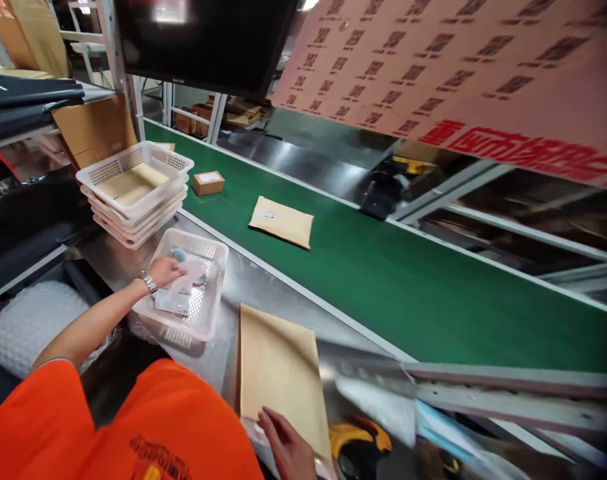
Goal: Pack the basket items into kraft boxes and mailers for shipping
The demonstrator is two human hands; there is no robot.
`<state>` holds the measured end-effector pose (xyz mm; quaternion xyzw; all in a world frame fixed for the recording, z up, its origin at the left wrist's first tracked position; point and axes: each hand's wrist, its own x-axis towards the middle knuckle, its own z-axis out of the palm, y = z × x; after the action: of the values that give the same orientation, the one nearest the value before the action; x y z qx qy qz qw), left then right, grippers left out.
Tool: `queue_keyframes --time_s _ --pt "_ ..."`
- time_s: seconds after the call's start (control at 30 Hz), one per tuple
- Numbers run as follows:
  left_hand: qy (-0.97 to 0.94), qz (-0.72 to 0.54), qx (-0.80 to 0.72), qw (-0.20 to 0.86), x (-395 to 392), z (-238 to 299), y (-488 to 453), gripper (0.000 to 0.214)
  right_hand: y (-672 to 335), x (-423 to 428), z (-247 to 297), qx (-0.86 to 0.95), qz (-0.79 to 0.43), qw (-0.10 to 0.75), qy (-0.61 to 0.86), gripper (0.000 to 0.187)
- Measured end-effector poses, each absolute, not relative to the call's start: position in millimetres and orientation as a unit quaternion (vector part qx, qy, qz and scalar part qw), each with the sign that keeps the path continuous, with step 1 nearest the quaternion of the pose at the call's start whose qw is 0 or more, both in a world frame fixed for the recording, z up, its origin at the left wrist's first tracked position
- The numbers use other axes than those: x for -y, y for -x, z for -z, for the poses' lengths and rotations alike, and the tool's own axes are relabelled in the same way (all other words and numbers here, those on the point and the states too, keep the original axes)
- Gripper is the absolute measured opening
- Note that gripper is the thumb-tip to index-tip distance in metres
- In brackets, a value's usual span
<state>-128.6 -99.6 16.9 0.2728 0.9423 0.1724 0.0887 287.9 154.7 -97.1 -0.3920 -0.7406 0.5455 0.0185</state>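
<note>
My left hand (166, 271) reaches into a clear plastic basket (209, 303) on the steel worktop and closes on a flat white packet (176, 298) lying inside. A watch is on that wrist. My right hand (284, 443) rests with fingers spread on the near edge of a tan padded envelope (276, 368) that lies flat on the worktop in front of me.
A green conveyor belt (408, 287) runs diagonally past the worktop, carrying a padded envelope (282, 221) and a small cardboard box (208, 182). A stack of white baskets (136, 193) stands at the left. A yellow tape dispenser (359, 440) sits near my right hand. Bubble wrap (28, 323) lies lower left.
</note>
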Motion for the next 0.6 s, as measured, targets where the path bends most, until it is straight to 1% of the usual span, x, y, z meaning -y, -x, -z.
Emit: queue_keyframes --time_s 0.07,0.1,0.17,0.27,0.3,0.37,0.47,0.53,0.6 --pt "-0.303 -0.242 -0.917 0.089 69 -19 101 0.052 -245 -144 67 0.694 -0.623 0.027 0.359 0.056" --pt "-0.333 -0.264 -0.899 0.106 52 -18 83 0.049 -222 -139 54 0.671 -0.661 0.034 0.334 0.062" --pt "-0.404 -0.279 -0.854 0.172 23 -11 46 0.04 -180 -130 34 0.638 -0.713 0.039 0.288 0.071" --pt "-0.464 -0.272 -0.81 0.234 3 5 6 0.022 -138 -119 24 0.647 -0.713 0.055 0.265 0.074" --pt "-0.456 -0.271 -0.811 0.247 4 10 0 0.022 -130 -118 25 0.659 -0.703 0.058 0.262 0.072" --pt "-0.41 -0.294 -0.822 0.265 19 19 -1 0.033 -122 -117 31 0.679 -0.688 0.052 0.249 0.069" --pt "-0.305 -0.395 -0.824 0.267 64 28 16 0.049 -113 -119 45 0.701 -0.676 0.013 0.226 0.066" --pt "-0.218 -0.457 -0.829 0.239 101 31 31 0.048 -101 -120 56 0.715 -0.665 -0.006 0.217 0.067" --pt "-0.147 -0.481 -0.84 0.202 139 32 45 0.046 -79 -117 69 0.74 -0.642 -0.021 0.199 0.065"
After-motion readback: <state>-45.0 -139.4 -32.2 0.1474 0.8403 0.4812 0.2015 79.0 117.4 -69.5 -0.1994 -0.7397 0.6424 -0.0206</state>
